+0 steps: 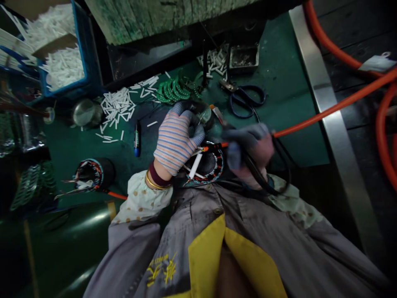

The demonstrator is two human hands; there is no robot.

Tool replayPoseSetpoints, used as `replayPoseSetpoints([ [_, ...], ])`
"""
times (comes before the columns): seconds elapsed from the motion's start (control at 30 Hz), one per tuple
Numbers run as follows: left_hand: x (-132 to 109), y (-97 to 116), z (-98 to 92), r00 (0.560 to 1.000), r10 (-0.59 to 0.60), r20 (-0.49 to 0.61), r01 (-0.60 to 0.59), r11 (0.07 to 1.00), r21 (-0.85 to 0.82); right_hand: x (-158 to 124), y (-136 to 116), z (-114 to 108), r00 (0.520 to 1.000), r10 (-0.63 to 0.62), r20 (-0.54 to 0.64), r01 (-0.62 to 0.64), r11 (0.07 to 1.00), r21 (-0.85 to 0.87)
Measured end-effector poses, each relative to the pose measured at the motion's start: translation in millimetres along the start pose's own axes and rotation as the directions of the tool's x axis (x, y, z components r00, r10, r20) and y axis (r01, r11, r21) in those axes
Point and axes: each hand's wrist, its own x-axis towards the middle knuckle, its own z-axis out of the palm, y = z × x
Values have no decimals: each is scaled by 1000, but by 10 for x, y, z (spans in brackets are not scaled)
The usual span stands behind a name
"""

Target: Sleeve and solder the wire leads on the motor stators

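Your left hand (178, 138), in a striped glove, lay curled over the far rim of the stator (214, 163). The stator sat at the near edge of the desk (279, 78), tight against your jacket. Whether that grip held anything, I couldn't tell. Your right hand (251, 151), blurred, had its grip closed around a black-handled tool (263, 182) just right of the stator. An orange cord (325, 109) ran off right, and scissors (246, 99) lay farther back.

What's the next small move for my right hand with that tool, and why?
Probably steady the right hand and ease the tool tip toward the motor coil under the left hand: the right hand is blurred, and the tip sits just beside the left hand.
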Motion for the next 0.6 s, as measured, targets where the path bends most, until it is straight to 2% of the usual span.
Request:
replayPoseSetpoints([
  [0.03,2,5,2,1000,-6,-6,6,1000,-4,72,-17,33,1000,-2,14,3,999,-32],
  [0.13,2,25,0,1000,-16,-9,15,999,-31,230,-46,121,987,7,158,12,993,-121],
  [0.23,0,42,-1,999,-31,6,31,999,-44,259,-39,160,964,46,263,5,982,-188],
  [0.47,-10,-48,21,1000,-26,8,27,996,-88,216,-35,169,960,72,270,-20,982,-189],
  [0.6,-31,-133,23,997,78,-27,-81,982,-172,188,-16,187,960,97,262,-43,978,-205],
])
